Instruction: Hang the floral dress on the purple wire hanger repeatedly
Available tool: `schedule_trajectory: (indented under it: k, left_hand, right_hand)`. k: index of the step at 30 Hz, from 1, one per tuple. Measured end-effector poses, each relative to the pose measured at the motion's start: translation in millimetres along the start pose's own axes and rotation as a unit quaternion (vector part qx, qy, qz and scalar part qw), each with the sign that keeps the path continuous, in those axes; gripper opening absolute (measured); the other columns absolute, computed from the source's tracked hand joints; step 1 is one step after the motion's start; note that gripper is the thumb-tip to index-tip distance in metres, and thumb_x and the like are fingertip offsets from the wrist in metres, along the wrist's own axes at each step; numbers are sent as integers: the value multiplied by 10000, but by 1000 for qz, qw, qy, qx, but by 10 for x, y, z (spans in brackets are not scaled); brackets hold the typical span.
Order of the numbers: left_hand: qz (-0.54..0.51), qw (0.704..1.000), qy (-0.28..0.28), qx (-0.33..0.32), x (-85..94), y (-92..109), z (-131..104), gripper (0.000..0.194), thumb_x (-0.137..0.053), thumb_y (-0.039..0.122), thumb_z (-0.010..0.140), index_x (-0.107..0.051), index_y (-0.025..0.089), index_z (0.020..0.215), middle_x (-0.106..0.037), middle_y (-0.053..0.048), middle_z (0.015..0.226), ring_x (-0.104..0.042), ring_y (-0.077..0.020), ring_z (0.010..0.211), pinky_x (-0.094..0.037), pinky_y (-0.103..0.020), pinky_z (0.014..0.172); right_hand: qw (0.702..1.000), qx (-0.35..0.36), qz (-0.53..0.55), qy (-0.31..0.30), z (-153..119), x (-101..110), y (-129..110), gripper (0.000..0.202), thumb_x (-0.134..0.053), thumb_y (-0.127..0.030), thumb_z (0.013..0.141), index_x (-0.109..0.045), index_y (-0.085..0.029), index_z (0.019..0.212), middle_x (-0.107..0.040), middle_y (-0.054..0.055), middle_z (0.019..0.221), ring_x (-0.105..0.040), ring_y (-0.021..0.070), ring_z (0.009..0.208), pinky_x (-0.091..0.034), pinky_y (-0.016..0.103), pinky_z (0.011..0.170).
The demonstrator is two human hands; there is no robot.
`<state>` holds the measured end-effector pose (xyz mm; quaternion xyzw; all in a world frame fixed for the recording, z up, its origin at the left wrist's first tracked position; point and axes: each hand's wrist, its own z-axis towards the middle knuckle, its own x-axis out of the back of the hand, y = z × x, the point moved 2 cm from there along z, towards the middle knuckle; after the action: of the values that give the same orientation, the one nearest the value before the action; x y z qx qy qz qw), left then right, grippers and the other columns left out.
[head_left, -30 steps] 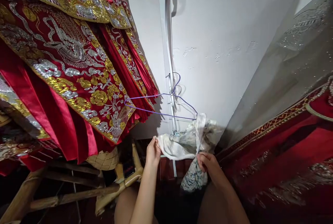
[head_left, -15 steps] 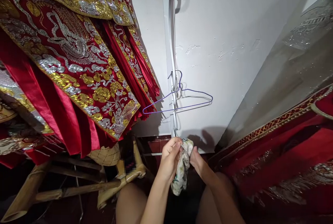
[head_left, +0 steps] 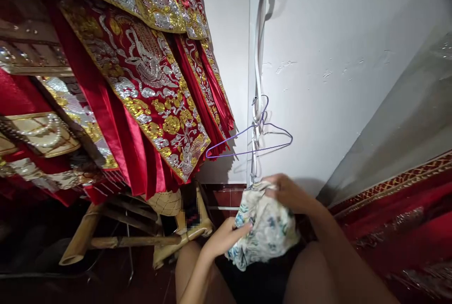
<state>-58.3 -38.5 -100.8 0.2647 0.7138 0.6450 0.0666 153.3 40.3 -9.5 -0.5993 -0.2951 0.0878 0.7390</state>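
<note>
A white cloth with blue and green floral print [head_left: 270,233] is bunched between my hands, over my lap. My left hand [head_left: 228,237] is closed on its left side, the thumb lying on top of the fabric. The upper edge of the cloth is pinched in my right hand [head_left: 284,192], whose fingertips are partly hidden in the folds. Beyond my hands, a thin purple hanger [head_left: 247,153] hangs bare from the white cord [head_left: 257,68] along the wall.
Red garments with gold and silver embroidery [head_left: 151,73] hang at the left. Below them stand a bamboo frame [head_left: 134,242] and a woven hat-like item [head_left: 165,203]. Red fabric with a patterned gold border [head_left: 399,186] lines the right side, beside the white wall [head_left: 335,36].
The cloth has spread from a narrow bundle into a wider piece. My left hand has moved lower on it, and my right hand now grips its top. The view has shifted left.
</note>
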Motion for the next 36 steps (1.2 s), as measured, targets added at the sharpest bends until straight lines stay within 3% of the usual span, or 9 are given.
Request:
schedule_trajectory:
  k: [3, 7, 11, 15, 23, 30, 33, 34, 36]
  left_hand:
    - [135, 987, 6, 88, 185, -212, -231, 379, -603, 494, 850, -617, 139, 717, -594, 7, 688, -538, -178, 693, -399, -258, 644]
    - [245, 964, 61, 80, 463, -136, -369, 281, -571, 404, 860, -653, 152, 765, -689, -30, 810, -614, -223, 775, -438, -282, 708]
    - [302, 943, 141, 3, 700, 202, -326, 363, -463, 409, 940, -734, 170, 910, -712, -118, 1178, -644, -286, 1081, -454, -349, 952]
    - [331, 926, 184, -7, 896, 464, -175, 347, -496, 388, 916, -744, 158, 992, -646, -154, 1327, -595, -313, 1231, -416, -407, 1075]
    - [385, 884, 243, -107, 1107, 978, 268, 264, -446, 312, 894, -643, 169, 794, -666, -169, 1236, -604, -314, 1200, -448, -465, 1064]
    - [421, 830, 261, -257, 898, 1560, 630, 136, -486, 286, 920, -558, 188, 861, -592, -142, 1323, -540, -302, 1241, -444, -462, 1030]
    - [389, 827, 281, -291, 918, 1638, 753, 202, -533, 251, 908, -573, 192, 1097, -668, -95, 1142, -622, -249, 1066, -493, -401, 934]
    - [379, 829, 285, -295, 945, 1631, 779, 254, -524, 245, 919, -568, 198, 1165, -677, -83, 1130, -631, -237, 1049, -495, -386, 926]
    - [374, 829, 284, -305, 1009, 1599, 801, 281, -485, 247, 953, -588, 209, 1212, -687, -71, 1143, -633, -225, 1065, -486, -370, 939]
  right_hand:
    - [988, 62, 54, 132, 198, 326, -37, 197, -656, -178, 672, -646, -172, 869, -611, -6, 651, -537, 145, 580, -396, 238, 524]
    - [970, 84, 4, 229, 611, 563, 191, 602, -644, -175, 644, -567, -190, 1240, -625, -29, 671, -551, 159, 607, -425, 256, 591]
    - [964, 35, -49, 260, 837, 626, 534, 235, -579, -268, 704, -652, -185, 911, -661, 26, 800, -564, 176, 712, -432, 272, 640]
    - [960, 23, -62, 272, 600, 718, 697, 174, -514, -317, 733, -498, -199, 605, -482, -21, 579, -436, 143, 593, -335, 251, 541]
    - [960, 48, -63, 269, -50, 951, 433, 184, -608, -277, 634, -455, -201, 564, -387, -43, 565, -355, 122, 580, -253, 255, 534]
    - [963, 64, -38, 261, -92, 552, 338, 215, -504, -279, 702, -371, -225, 543, -350, -44, 531, -323, 120, 530, -263, 258, 498]
    - [947, 96, -46, 302, -190, 411, 257, 106, -515, -283, 747, -580, -208, 783, -415, -47, 557, -388, 143, 543, -325, 259, 514]
    - [939, 101, -36, 328, -245, 419, 235, 279, -547, -290, 749, -610, -203, 1006, -457, -52, 577, -419, 151, 547, -350, 259, 519]
    - [914, 105, -8, 392, -370, 538, 204, 713, -617, -299, 727, -413, -197, 1403, -518, -65, 607, -458, 160, 532, -379, 258, 510]
